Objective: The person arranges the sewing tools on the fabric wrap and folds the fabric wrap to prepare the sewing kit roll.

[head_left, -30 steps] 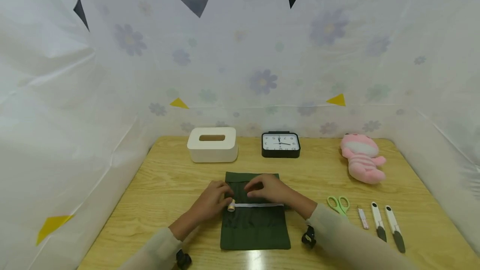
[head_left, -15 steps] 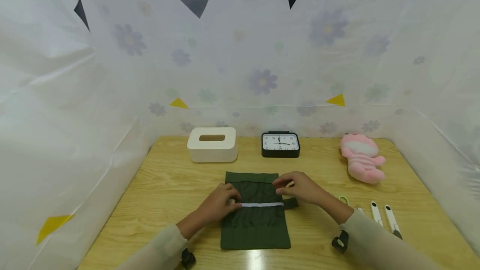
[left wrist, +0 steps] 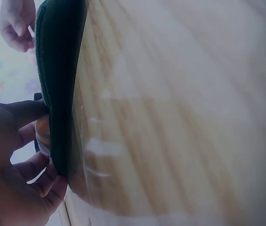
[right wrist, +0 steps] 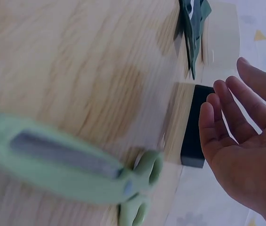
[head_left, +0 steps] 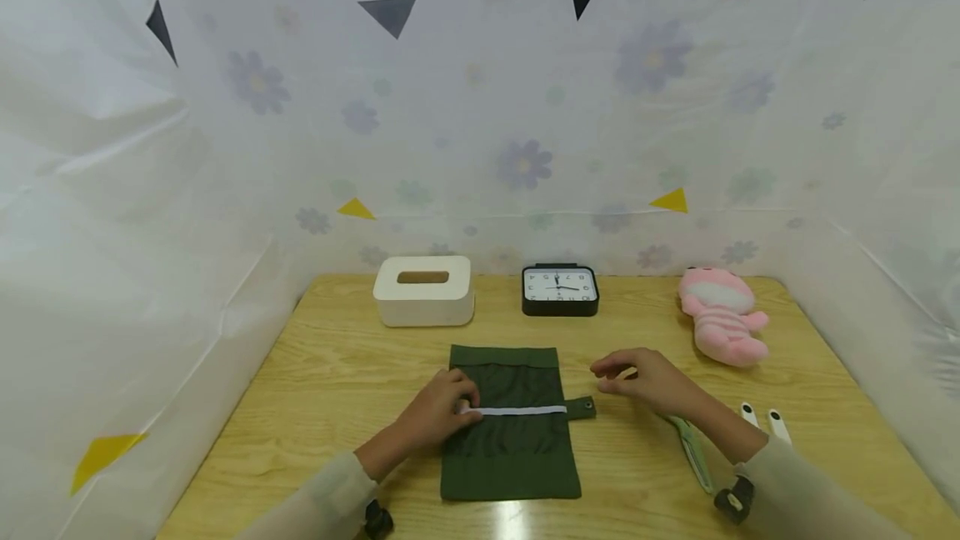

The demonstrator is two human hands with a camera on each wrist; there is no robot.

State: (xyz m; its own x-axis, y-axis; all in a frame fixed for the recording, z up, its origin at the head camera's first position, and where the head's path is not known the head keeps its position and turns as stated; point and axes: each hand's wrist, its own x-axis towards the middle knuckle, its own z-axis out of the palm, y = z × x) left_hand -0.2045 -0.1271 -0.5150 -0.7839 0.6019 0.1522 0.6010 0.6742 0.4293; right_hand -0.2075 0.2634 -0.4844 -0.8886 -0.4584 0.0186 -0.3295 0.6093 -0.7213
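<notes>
A dark green fabric tool roll [head_left: 513,469] lies unrolled on the table, a white elastic band [head_left: 525,411] across its middle and a snap tab [head_left: 581,407] sticking out on its right. My left hand [head_left: 437,408] is at the band's left end, thumb and fingers around a small pale roll [head_left: 463,407], mostly hidden by the fingers. In the left wrist view, an orange part of this small roll [left wrist: 43,132] shows between the fingers, against the fabric. My right hand [head_left: 651,380] hovers right of the tab with fingers loosely bent and nothing in them.
Green scissors [right wrist: 67,165] in a sheath lie below my right forearm. Two white-handled tools [head_left: 780,425] are partly hidden by the right sleeve. Along the back stand a white tissue box [head_left: 423,307], a black clock [head_left: 560,307] and a pink plush toy [head_left: 722,319].
My right hand has moved right, off the fabric, uncovering the tab. My left hand has shifted slightly right and now covers most of the small roll.
</notes>
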